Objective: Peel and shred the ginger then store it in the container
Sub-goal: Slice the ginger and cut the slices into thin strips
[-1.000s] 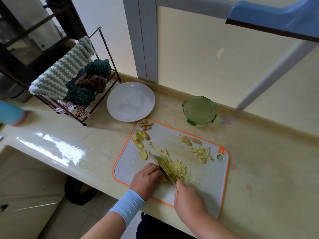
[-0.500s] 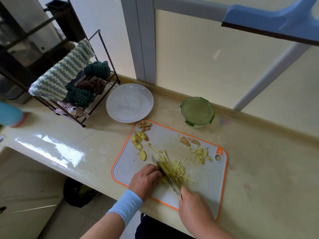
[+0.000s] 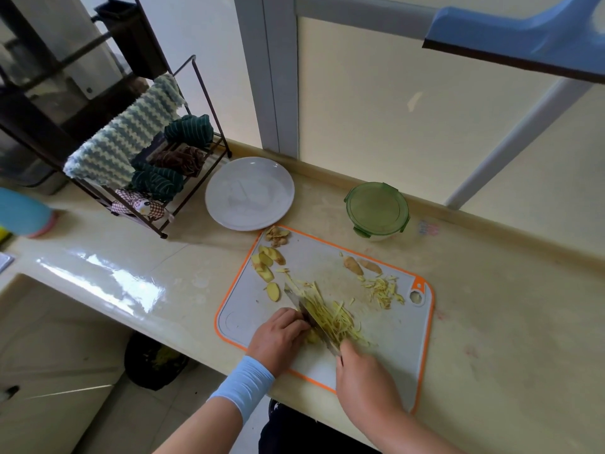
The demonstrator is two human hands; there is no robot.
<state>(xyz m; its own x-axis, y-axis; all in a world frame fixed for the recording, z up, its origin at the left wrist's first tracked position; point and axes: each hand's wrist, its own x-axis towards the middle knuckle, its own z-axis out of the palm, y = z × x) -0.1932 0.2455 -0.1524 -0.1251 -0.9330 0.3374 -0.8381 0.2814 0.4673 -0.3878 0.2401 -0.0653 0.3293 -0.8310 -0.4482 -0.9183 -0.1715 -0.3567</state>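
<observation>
Keeps rocking the knife (image 3: pixel 306 311) gripped in the right hand (image 3: pixel 365 380) beside the left hand (image 3: pixel 278 335) curled on the ginger (image 3: pixel 312 337), adding shreds (image 3: pixel 335 317) just beyond the knuckles, lidded container (image 3: pixel 376 209) well beyond both hands: shredding unfinished.

- No writing, brand, number or sign can be read anywhere in view.
- A small pink-and-blue mark (image 3: pixel 428 228) on the surface (image 3: pixel 491 306), just beside the green-lidded container (image 3: pixel 376 209), is too blurred to tell whether it carries any lettering.
</observation>
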